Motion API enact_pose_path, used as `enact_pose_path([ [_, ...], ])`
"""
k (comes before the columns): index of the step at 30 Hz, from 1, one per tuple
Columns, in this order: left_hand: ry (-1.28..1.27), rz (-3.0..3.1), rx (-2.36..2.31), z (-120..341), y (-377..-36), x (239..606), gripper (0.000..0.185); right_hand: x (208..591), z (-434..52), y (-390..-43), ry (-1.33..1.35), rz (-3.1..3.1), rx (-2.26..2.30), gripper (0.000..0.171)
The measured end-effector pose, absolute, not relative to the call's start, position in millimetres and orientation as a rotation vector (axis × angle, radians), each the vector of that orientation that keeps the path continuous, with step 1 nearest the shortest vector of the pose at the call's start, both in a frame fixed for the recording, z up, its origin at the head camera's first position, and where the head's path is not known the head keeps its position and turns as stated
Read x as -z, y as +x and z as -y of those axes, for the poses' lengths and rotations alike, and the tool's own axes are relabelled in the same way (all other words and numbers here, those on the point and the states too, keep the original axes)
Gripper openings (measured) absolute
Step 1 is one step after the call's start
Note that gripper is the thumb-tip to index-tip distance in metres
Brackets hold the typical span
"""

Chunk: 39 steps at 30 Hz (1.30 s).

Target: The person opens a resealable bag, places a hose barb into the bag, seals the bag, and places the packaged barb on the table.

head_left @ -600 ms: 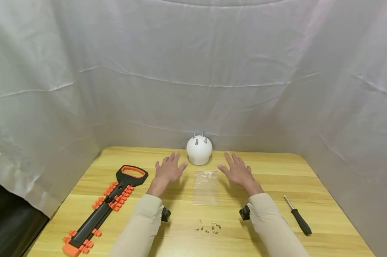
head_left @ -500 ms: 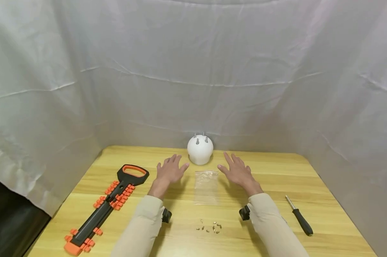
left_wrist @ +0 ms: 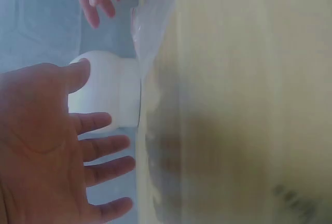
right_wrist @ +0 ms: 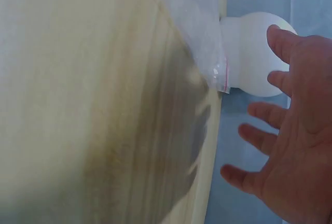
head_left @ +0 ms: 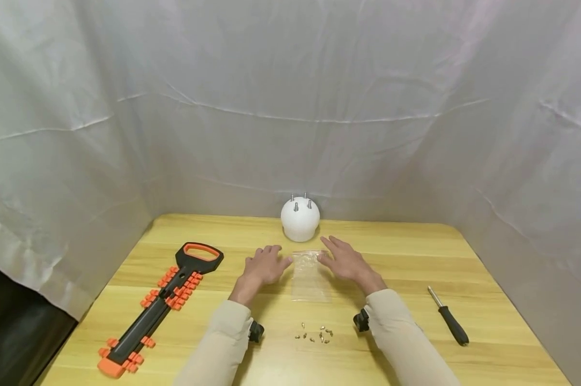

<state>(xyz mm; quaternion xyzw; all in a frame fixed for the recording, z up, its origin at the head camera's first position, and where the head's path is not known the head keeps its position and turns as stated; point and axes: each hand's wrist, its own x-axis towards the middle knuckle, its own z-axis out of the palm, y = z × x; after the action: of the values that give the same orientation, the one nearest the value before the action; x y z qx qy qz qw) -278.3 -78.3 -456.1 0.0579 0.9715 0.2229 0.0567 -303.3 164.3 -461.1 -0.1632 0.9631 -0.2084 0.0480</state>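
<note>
Both our hands hover low over a wooden table (head_left: 406,257), palms down, on either side of a clear plastic bag (head_left: 310,276). Our left hand (head_left: 265,266) has its fingers spread and relaxed, thumb reaching toward the bag's far left corner; whether it touches, we cannot tell. Our right hand (head_left: 344,260) is likewise flat with fingers spread, its thumb just at the bag's far right corner. Neither hand grips anything. Beige sleeves cover both forearms.

We see the bag lying flat at the middle of the table, small, see-through and wrinkled, with a thin red line along its sealed far edge in the right wrist view (right_wrist: 199,27).

Just beyond the bag stands a white dome (head_left: 300,219) with short metal pins rising from its top. Near us, a scatter of small brass-coloured screws (head_left: 314,335) lies between our forearms. Far to the left rests a long black and orange tool (head_left: 162,306). On the right lies a black-handled screwdriver (head_left: 448,323). White cloth (head_left: 290,107) hangs behind and around the table.
</note>
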Motion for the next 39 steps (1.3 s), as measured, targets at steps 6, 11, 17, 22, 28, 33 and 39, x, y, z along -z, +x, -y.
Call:
enact_pose_path([
  [6, 0.242, -2.909, -0.65, 73, -270, 463, 0.065, 466, -159, -302, -0.568, -2.91, 0.628, 0.063],
  [11, 0.334, -2.914, -0.594, 70, -266, 465, 0.066, 468, -157, -301, -0.588, -2.912, 0.627, 0.063],
  [17, 0.417, -2.933, -0.479, 65, -260, 467, 0.071, 472, -155, -301, -0.602, -2.93, 0.532, 0.059],
  [22, 0.409, -2.952, -0.46, 62, -256, 469, 0.072, 473, -153, -301, -0.627, -2.966, 0.494, 0.056],
  [28, 0.395, -2.919, -0.585, 58, -251, 472, 0.065, 477, -150, -301, -0.6, -2.997, 0.615, 0.045],
  [33, 0.353, -2.894, -0.699, 55, -251, 472, 0.051, 478, -148, -301, -0.52, -3.016, 0.743, 0.025],
  [39, 0.303, -2.847, -0.747, 55, -253, 469, 0.044, 475, -152, -304, -0.424, -3.028, 0.872, 0.014],
])
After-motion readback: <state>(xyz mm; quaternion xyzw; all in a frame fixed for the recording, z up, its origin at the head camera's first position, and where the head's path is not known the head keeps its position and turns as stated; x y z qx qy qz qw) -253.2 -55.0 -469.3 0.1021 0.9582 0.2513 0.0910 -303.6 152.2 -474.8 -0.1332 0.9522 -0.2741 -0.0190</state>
